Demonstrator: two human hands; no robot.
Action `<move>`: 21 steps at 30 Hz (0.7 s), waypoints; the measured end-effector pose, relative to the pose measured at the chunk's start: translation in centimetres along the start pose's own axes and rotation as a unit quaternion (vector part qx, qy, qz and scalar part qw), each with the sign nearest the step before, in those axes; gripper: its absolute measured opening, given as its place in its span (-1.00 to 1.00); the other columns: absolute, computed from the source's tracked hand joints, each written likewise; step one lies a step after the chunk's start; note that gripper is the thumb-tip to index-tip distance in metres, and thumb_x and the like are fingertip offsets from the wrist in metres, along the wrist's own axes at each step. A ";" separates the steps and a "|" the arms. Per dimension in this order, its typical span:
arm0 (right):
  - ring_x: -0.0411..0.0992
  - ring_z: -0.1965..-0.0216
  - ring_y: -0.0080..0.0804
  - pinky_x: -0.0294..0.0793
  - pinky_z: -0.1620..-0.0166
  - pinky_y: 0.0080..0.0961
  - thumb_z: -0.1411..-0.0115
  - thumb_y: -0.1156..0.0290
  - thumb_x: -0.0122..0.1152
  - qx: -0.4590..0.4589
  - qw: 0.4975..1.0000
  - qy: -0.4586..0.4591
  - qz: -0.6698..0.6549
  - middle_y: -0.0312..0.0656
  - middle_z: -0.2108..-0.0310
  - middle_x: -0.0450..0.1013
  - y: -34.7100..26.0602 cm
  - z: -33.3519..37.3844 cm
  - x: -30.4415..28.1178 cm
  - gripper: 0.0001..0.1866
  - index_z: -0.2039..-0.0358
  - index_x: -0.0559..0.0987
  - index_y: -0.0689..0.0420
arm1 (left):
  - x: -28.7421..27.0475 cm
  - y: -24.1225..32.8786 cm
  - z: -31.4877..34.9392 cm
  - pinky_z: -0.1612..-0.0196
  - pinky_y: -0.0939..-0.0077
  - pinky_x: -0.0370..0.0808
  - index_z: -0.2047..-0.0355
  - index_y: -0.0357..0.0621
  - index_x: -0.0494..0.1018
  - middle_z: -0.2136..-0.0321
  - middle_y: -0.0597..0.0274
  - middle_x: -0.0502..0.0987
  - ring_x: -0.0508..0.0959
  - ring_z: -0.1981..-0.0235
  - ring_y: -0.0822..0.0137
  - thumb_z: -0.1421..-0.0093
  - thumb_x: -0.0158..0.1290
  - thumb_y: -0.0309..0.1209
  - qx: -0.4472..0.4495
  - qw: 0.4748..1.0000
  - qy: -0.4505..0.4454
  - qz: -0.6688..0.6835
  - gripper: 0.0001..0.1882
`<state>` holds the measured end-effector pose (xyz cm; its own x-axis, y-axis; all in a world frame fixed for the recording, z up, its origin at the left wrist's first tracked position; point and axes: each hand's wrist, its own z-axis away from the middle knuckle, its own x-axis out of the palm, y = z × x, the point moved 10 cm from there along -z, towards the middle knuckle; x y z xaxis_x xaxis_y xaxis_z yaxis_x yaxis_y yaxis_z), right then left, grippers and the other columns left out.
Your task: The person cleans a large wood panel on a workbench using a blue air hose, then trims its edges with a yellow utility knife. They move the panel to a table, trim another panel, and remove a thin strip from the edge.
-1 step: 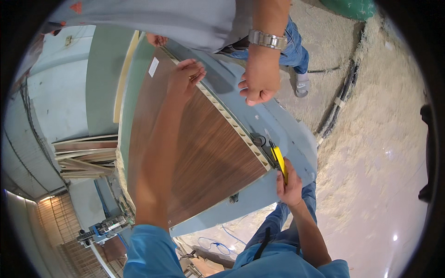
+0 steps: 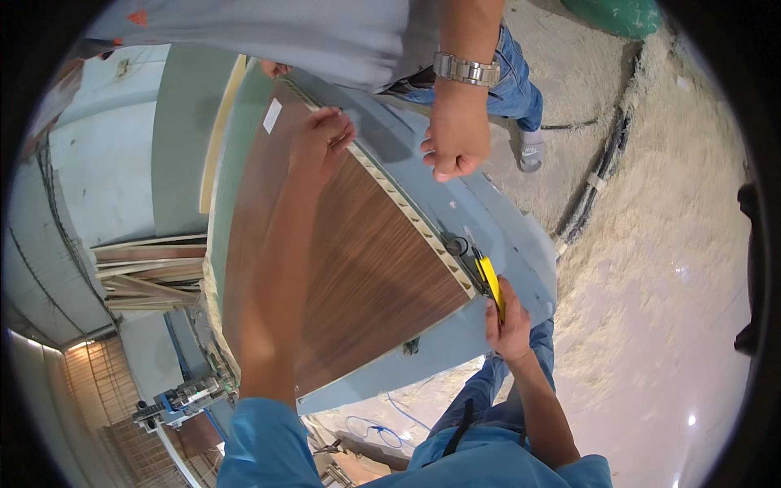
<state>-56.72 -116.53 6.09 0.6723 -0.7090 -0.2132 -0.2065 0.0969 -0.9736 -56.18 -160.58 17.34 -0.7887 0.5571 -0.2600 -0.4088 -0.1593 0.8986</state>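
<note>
I see, remotely, R hand (image 2: 510, 327) gripping knife (image 2: 492, 286), long axis fwd & slightly L, just beside panel's (image 2: 382, 285) near R corner; L hand (image 2: 319, 137) farther fwd along R edge, fingers loosely bent, grip: can't tell.

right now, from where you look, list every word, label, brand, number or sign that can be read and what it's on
White label on the brown wood-grain panel: print too small to read.
Grey slipper: light lettering on the strap, not copied out here.
Grey shirt of the co-worker: red mark, no legible word.
Yellow tool in the right hand: no legible text.
</note>
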 end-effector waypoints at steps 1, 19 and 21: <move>0.63 0.31 0.06 0.64 0.26 -0.25 -0.32 0.45 0.19 0.000 1.000 0.003 0.002 0.20 0.11 0.57 -0.1 0.1 -0.1 -0.51 -0.21 0.38 0.37 | -1.9 0.3 2.5 0.06 0.42 0.66 0.04 -0.24 0.46 0.21 0.18 0.56 0.64 0.14 0.28 -0.23 0.21 -0.56 -0.008 0.999 0.040 0.028 -0.70; 0.10 0.64 -0.77 0.02 0.62 -0.67 -0.50 0.21 0.05 0.013 0.984 -0.176 -0.021 -0.48 0.62 0.17 -8.9 14.2 7.4 -0.69 0.42 0.39 0.01 | -18.2 -69.1 109.2 0.58 0.34 0.40 0.41 -0.18 0.56 0.61 0.24 0.51 0.49 0.65 0.31 -0.25 0.28 -0.21 -0.619 0.669 0.375 0.171 -0.72; 0.12 0.67 -0.77 0.05 0.63 -0.68 -0.47 0.23 0.11 -0.014 0.961 -0.275 -0.021 -0.49 0.63 0.20 -12.0 21.3 15.7 -0.74 0.37 0.50 0.06 | -18.0 -73.4 113.6 0.62 0.36 0.35 0.52 -0.13 0.50 0.62 0.22 0.51 0.47 0.67 0.37 -0.27 0.25 -0.19 -0.620 0.662 0.370 0.203 -0.66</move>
<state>-28.59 -113.92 12.70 0.9532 -0.2340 -0.1915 -0.1843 0.0522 -0.9815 40.17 -66.35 -3.82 -0.7705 -0.2153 -0.6000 0.2046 -0.9750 0.0871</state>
